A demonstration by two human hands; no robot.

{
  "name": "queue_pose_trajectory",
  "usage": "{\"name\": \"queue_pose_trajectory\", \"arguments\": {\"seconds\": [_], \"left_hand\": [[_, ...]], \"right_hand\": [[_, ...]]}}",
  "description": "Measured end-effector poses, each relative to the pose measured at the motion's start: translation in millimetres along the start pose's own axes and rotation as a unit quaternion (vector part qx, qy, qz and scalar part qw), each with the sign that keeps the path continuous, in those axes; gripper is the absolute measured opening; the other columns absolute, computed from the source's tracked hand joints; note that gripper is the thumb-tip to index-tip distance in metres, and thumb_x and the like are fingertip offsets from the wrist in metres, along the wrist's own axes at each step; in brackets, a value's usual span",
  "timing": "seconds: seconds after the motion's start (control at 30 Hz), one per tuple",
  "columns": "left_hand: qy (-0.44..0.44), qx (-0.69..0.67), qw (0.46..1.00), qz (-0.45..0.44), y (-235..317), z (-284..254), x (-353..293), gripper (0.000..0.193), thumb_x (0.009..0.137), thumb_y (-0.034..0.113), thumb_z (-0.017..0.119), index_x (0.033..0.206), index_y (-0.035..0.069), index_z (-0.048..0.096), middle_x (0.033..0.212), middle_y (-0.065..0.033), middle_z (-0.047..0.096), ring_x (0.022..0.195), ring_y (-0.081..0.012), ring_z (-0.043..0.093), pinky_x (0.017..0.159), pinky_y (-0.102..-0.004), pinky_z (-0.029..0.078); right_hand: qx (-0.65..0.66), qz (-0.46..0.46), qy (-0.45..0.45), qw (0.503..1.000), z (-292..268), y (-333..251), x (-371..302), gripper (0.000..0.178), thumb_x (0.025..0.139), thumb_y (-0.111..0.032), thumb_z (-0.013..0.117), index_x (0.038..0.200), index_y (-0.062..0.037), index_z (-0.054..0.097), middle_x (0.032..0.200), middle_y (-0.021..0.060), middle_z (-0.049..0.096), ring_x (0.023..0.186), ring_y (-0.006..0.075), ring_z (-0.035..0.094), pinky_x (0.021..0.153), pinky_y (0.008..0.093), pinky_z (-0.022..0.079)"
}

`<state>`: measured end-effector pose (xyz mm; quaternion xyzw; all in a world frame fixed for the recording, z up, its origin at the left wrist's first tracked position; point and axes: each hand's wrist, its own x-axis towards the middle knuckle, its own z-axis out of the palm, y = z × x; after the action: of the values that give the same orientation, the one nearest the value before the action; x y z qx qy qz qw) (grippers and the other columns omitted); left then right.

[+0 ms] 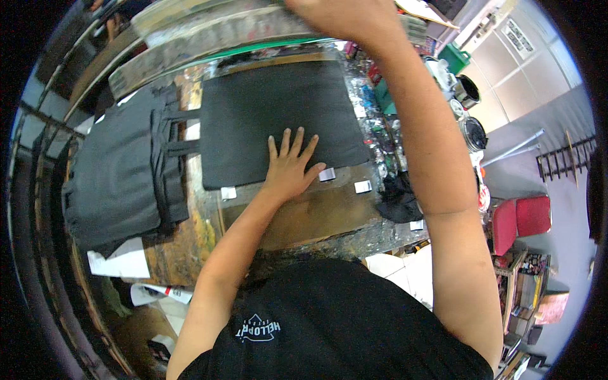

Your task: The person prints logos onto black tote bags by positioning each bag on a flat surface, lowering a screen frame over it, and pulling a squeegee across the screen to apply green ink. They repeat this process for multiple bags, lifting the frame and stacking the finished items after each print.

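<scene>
A dark cloth bag lies spread flat on a brown board on the paint-stained bench, and everything else is placed by it. The left hand rests palm down on the bag's near part, fingers fanned and gripping nothing. The right hand is up beyond the bag's far edge, by a long, stained frame; its fingers are cut off by the picture's edge, so I cannot tell whether they hold anything. Left of the bag is a pile of similar dark cloth, with two straps bridging the gap. White slips lie along the bag's near side, and a crumpled black cloth sits to its right. As for progress, laying out this bag looks done, or nearly; its upper face shows no mark, so any work on that face seems left. Whether the pile is finished or waiting cannot be told.
</scene>
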<state>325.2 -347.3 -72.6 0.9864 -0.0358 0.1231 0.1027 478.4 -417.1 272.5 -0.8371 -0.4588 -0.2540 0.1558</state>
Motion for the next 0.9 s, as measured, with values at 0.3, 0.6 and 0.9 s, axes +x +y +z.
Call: {"name": "queue_pose_trajectory", "arguments": {"seconds": [0.3,0.6,0.9], "left_hand": [[-0.057,0.016,0.996,-0.065,-9.0,-51.2,-67.2,0.095,0.096,0.081,0.040,0.163,0.013,0.038,0.170,-0.0241,0.025,0.158,-0.0474,0.016,0.124,-0.0686,0.007],[0.243,-0.339,0.874,-0.249,-65.8,-128.6,-66.2,0.096,0.089,0.046,0.081,0.162,0.003,0.035,0.142,-0.0183,0.057,0.129,-0.0323,0.055,0.113,-0.0491,0.040],[0.283,-0.449,0.796,-0.293,-75.1,-145.3,-128.2,0.083,0.070,0.028,0.099,0.139,-0.001,0.062,0.115,-0.0086,0.074,0.103,-0.0200,0.068,0.096,-0.0338,0.053]], "right_hand": [[-0.041,-0.008,0.061,0.997,2.2,-6.9,-17.2,0.069,0.104,-0.067,0.043,0.122,-0.0050,0.068,0.108,0.0157,0.070,0.105,0.0258,0.061,0.106,0.0495,0.041],[-0.102,-0.094,0.189,0.972,24.6,4.0,-37.6,0.055,0.097,-0.062,0.061,0.120,-0.0127,0.070,0.100,0.0161,0.070,0.101,0.0363,0.066,0.088,0.0518,0.044],[-0.101,-0.032,-0.096,0.990,74.8,-37.9,-157.6,0.059,0.086,-0.033,0.077,0.135,-0.0093,0.056,0.121,0.0134,0.062,0.122,0.0334,0.056,0.106,0.0536,0.037]]}}
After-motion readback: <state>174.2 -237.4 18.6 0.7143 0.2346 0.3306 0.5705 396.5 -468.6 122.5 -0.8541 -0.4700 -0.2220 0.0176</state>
